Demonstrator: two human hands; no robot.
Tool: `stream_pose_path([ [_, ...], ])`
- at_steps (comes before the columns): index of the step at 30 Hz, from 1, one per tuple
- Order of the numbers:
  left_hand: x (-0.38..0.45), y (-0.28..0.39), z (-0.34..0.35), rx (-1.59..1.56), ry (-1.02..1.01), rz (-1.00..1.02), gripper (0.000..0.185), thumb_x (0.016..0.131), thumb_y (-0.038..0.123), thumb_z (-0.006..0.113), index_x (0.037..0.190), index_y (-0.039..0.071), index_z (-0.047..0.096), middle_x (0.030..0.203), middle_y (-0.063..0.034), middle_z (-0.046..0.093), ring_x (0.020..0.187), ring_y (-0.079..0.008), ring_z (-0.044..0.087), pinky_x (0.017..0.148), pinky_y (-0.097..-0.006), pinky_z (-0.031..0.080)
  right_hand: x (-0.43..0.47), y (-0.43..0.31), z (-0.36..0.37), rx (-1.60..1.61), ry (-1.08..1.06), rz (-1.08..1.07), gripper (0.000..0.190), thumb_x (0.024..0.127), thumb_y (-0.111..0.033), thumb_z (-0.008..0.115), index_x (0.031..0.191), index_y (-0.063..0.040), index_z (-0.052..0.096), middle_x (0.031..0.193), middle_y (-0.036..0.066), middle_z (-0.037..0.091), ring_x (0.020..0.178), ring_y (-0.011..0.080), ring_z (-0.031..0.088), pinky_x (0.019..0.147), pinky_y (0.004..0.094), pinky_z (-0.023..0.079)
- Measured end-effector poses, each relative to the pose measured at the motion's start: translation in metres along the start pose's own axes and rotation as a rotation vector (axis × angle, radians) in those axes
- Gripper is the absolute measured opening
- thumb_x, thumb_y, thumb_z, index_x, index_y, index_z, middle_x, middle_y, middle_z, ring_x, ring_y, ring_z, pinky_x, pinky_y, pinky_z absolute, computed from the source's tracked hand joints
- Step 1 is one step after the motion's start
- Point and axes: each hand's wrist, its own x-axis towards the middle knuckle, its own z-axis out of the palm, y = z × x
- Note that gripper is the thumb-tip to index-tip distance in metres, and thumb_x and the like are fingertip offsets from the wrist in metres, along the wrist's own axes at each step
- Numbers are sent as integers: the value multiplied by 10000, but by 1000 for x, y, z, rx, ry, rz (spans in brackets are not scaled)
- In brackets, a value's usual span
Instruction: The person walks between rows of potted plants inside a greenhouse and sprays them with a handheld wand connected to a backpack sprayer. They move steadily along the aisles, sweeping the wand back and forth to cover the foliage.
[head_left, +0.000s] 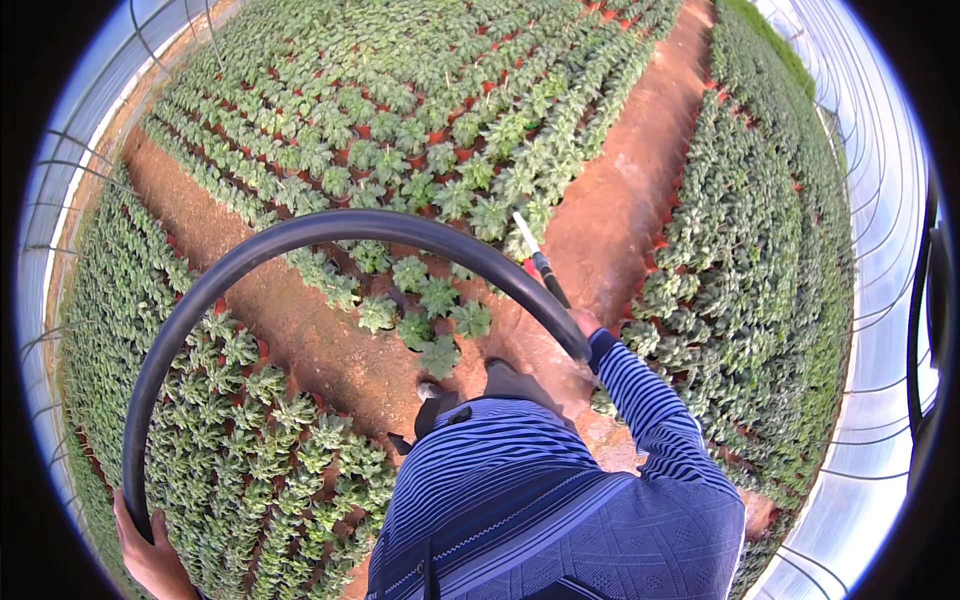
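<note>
A thick black rubber hose (341, 223) rises in a wide arch across my front, from the lower left to my right forearm. My left hand (150, 551) is closed around its lower left part, out to my side. In my right hand (585, 322) is a dark watering wand (553, 283) with a white tip (526, 232) and a red part partly hidden by the hose. The wand points forward and up over the dirt path. Where the hose meets the wand is hidden by my right hand and sleeve.
Potted leafy plants (439, 296) in red pots stand in a dense bed ahead. More plants line the left bed (247, 427) and right bed (750, 300). Dirt paths, left (300, 337) and right (622, 157), meet near my feet; the right one looks wet. Plastic tunnel walls (877, 360) curve around.
</note>
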Motion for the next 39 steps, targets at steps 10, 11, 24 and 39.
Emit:
stream_pose_path([
  [10, 12, 13, -24, 172, 84, 72, 438, 696, 382, 662, 1064, 162, 571, 857, -40, 640, 637, -220, 613, 546, -328, 471, 16, -27, -10, 479, 8, 150, 81, 743, -74, 507, 714, -2, 484, 595, 77, 510, 458, 139, 487, 422, 275, 415],
  [11, 12, 14, -24, 182, 76, 65, 439, 696, 381, 662, 1063, 159, 572, 859, -42, 639, 642, -220, 613, 549, -327, 471, 17, -29, -11, 478, 21, 151, 79, 743, -75, 508, 720, -4, 483, 596, 78, 510, 458, 139, 485, 416, 281, 417],
  [24, 12, 21, -25, 182, 82, 75, 476, 695, 414, 656, 1060, 120, 570, 841, -58, 642, 641, -226, 615, 543, -324, 472, 51, -33, -40, 653, 99, 110, 63, 753, -81, 507, 766, -25, 483, 596, 86, 505, 446, 161, 498, 378, 304, 419],
  [39, 5, 35, -24, -104, 12, -47, 533, 725, 61, 629, 1220, 71, 431, 1117, -154, 542, 958, -304, 559, 777, -360, 444, 78, -72, -78, 611, 196, 7, 66, 755, -69, 499, 782, -13, 476, 597, 91, 504, 429, 167, 485, 377, 329, 431],
])
